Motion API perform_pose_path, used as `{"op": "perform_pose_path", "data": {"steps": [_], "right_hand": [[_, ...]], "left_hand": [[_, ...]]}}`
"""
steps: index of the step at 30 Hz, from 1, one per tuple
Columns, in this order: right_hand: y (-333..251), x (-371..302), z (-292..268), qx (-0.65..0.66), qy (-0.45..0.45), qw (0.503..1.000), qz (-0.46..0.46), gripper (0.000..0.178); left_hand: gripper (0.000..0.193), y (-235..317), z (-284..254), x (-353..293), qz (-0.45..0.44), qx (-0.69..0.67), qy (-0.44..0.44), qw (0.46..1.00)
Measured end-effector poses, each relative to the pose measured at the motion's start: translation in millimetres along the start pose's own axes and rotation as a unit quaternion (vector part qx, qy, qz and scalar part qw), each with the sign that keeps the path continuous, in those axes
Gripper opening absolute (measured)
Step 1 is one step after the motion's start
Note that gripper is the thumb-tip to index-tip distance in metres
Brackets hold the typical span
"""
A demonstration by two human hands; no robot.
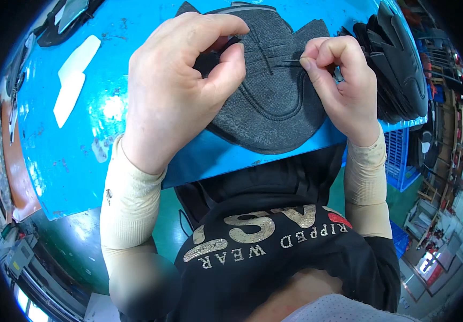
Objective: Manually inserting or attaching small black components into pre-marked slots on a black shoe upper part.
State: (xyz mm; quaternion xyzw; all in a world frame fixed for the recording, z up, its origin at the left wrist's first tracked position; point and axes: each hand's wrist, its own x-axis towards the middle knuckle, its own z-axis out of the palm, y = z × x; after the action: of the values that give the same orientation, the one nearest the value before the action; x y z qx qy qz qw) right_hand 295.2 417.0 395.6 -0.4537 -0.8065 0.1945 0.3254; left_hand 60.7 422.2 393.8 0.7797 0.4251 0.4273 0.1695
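Note:
A dark grey fabric shoe upper lies flat at the table's near edge, its rounded toe end toward me. A raised U-shaped seam curves across it, with several short dark lines above. My left hand is over the upper's left side, thumb and forefinger curved and apart. Something black shows between those fingertips; its kind is unclear, and the other fingers are hidden. On the right, my right hand pinches a thin needle-like tool between thumb and forefinger. The tool points left across the short lines.
The blue table bears a white flat cutout at left and dark pieces at the far left. A stack of black shoe pieces stands to the right. Below it is a blue plastic crate.

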Motion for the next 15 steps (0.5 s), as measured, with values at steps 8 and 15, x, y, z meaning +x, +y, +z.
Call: {"op": "perform_pose_path", "data": {"steps": [8, 15], "right_hand": [[-5.7, 4.6, -1.7, 0.060, -0.031, 0.998, -0.011, 0.022], [-5.7, 13.0, 5.8, 0.076, -0.021, 0.996, -0.030, 0.022]], "left_hand": [[0.018, 3.9, 0.6, 2.2, -0.009, -0.016, -0.010, 1.000], [0.011, 23.1, -2.7, 12.9, -0.041, 0.038, 0.040, 0.998]]}}
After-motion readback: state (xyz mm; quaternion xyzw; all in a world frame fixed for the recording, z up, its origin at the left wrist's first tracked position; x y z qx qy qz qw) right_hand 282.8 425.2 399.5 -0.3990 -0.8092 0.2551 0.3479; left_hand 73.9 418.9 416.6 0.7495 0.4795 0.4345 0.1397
